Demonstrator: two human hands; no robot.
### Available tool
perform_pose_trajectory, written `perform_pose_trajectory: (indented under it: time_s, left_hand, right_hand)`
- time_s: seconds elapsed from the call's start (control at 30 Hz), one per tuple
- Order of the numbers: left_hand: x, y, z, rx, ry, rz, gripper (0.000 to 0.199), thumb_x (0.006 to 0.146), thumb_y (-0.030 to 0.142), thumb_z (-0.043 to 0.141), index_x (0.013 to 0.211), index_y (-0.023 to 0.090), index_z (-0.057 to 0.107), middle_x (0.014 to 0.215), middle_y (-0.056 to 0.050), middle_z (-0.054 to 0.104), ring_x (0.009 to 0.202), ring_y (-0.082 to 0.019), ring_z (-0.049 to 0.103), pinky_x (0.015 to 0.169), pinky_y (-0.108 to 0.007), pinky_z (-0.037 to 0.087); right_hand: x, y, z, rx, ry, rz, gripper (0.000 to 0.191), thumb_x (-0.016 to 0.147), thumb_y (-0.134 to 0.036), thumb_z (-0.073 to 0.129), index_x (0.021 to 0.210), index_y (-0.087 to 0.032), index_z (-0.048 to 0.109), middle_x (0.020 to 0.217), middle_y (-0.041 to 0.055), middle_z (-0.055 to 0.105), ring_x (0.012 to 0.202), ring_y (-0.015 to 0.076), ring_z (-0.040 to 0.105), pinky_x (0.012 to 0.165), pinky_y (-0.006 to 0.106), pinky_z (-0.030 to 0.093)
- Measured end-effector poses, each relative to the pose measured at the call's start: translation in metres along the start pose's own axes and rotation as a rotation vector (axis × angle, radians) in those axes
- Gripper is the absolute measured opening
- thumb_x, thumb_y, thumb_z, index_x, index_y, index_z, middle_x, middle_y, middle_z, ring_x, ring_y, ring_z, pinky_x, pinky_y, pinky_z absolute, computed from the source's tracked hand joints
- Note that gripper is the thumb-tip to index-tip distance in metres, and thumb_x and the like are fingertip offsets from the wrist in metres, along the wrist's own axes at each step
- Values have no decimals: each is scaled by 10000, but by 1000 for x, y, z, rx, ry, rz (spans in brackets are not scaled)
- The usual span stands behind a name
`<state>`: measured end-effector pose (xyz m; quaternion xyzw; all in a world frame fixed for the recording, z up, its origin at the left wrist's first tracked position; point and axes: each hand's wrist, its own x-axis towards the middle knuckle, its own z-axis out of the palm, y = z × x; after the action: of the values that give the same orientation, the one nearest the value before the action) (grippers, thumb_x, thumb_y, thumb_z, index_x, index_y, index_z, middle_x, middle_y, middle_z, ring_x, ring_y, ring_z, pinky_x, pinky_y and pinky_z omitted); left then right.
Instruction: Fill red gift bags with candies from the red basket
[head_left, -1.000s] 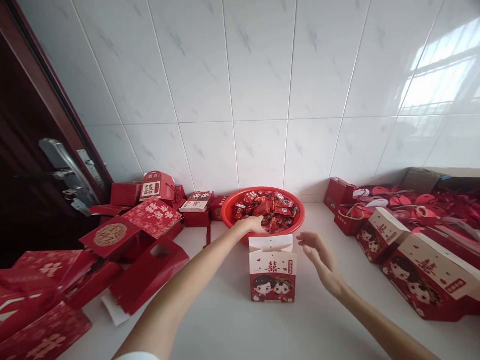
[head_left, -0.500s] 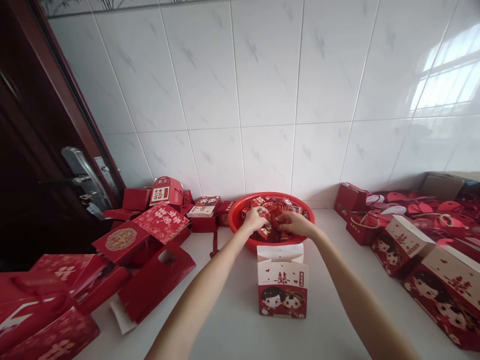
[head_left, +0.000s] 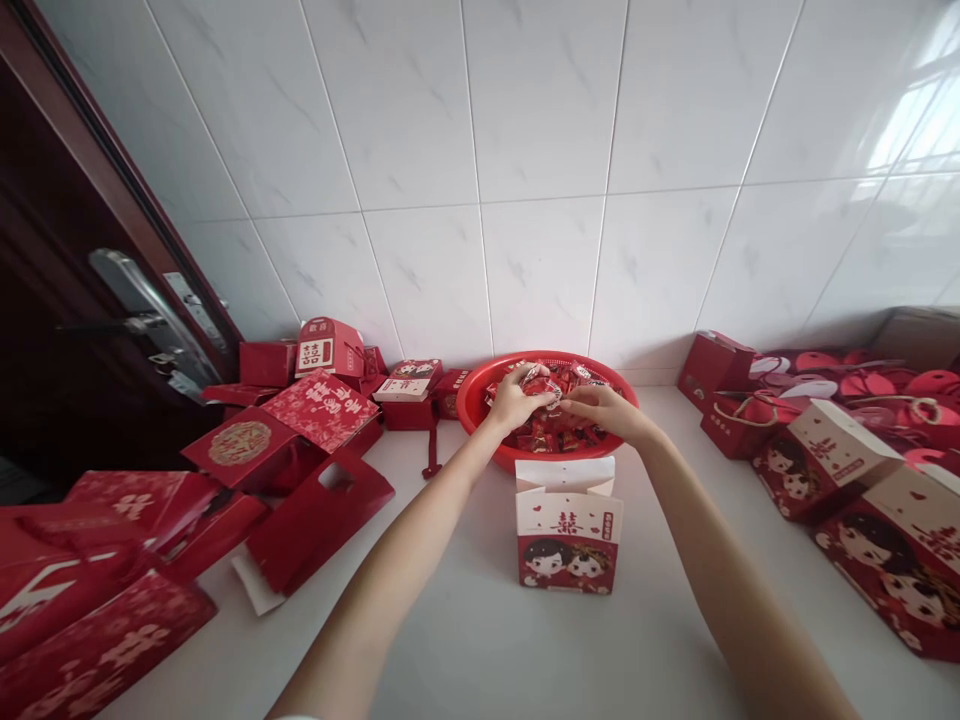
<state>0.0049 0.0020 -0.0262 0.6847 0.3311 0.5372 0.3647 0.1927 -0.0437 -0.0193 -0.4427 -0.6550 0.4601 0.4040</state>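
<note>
Over the red plastic basket (head_left: pixel 471 415), my left hand (head_left: pixel 516 400) is closed around some shiny red wrapped candies (head_left: pixel 546 388). My right hand (head_left: pixel 604 410) has its fingertips pinched at the edge of these same candies, close to the left thumb. More red wrapped candies (head_left: pixel 559 438) lie loose in the basket below. In front of the basket stands a red and cream gift box (head_left: pixel 568 545) with two cartoon figures. It is upright, its top flaps raised and open; its inside is hidden from me.
Red gift boxes (head_left: pixel 315 410) are piled at the left beside a dark door (head_left: pixel 75 200). Cartoon gift boxes (head_left: pixel 840 455) stand at the right, near a heap of red and pink pieces (head_left: pixel 862 375). A tiled wall (head_left: pixel 540 260) closes off the back of the white table (head_left: pixel 472 640).
Both hands have lifted a little from the candies and come closer together, with wrapped candies now between them. The view has tilted down slightly. The cartoon box stays in place.
</note>
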Motion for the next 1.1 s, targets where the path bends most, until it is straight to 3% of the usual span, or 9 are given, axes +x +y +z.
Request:
perform_pose_trajectory:
  time_s: [0.23,0.47,0.6,0.7,0.87,1.0,1.1]
  left_hand:
    - [-4,8,0,119,-116,-29,334,622,149,845,932,186,729,1109,-67,744,1133,-263,656,1077,-398,440]
    - [-2,2,-2,175,95,-232,415,562,113,878,942,176,724,1099,-69,749,1168,-299,645,1066,-402,451]
    - [-2,-2,-5,140,124,-247,373,594,136,851,938,175,714,1055,-78,754,1076,-295,685,1012,-417,486]
    - [-3,-3,-6,78,92,-244,389,592,178,854,954,179,713,1032,-80,760,1017,-285,699,959,-414,510]
    - [-3,-2,-4,67,136,-269,439,533,235,904,931,185,725,1027,-70,757,1013,-274,685,931,-380,505]
    - [-2,1,-4,-3,90,-234,256,700,407,819,812,196,727,906,-44,754,973,-251,687,891,-341,514]
    - [-1,6,-4,-76,146,-277,278,802,472,723,789,194,715,922,-58,760,987,-254,686,860,-328,527]
  right_hand:
    - [4,4,1,80,173,41,271,664,-335,870,659,-193,640,695,31,731,652,185,697,642,300,582]
    - [4,4,3,166,429,4,203,661,-264,820,654,-188,632,671,21,705,666,188,685,601,300,598]
    - [4,3,4,225,513,-3,218,608,-258,813,673,-192,615,667,8,701,667,181,682,598,291,586]
    - [4,2,4,263,544,-9,232,592,-286,811,680,-192,618,666,-1,691,655,171,668,615,295,581]
    - [3,2,2,276,533,-53,256,603,-363,809,727,-190,666,681,9,697,682,195,679,643,316,581]
    - [4,3,0,323,536,-33,280,584,-395,820,651,-194,636,635,2,674,639,181,657,590,286,551]
    - [6,4,-1,373,539,-19,309,582,-432,830,687,-197,658,618,-7,659,603,173,642,561,279,542]
